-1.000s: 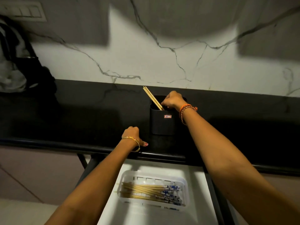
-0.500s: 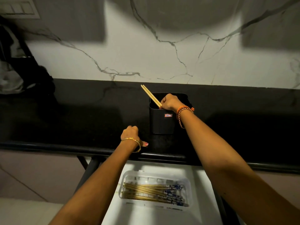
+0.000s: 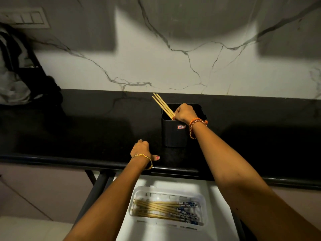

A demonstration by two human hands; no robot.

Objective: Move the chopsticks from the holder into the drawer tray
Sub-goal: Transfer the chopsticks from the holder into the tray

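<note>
A black stone counter carries a black holder, with the left hand resting near its edge.

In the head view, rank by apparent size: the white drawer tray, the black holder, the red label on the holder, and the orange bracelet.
1. White drawer tray, though it lies nearer the camera, which enlarges it.
2. Black holder.
3. Orange bracelet on the right wrist.
4. Red label, clearly smallest.

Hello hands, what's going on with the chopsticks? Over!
Right hand shut on chopsticks in holder. Left hand fisted on counter. Tray below already holds more. Nothing in the way.
</note>
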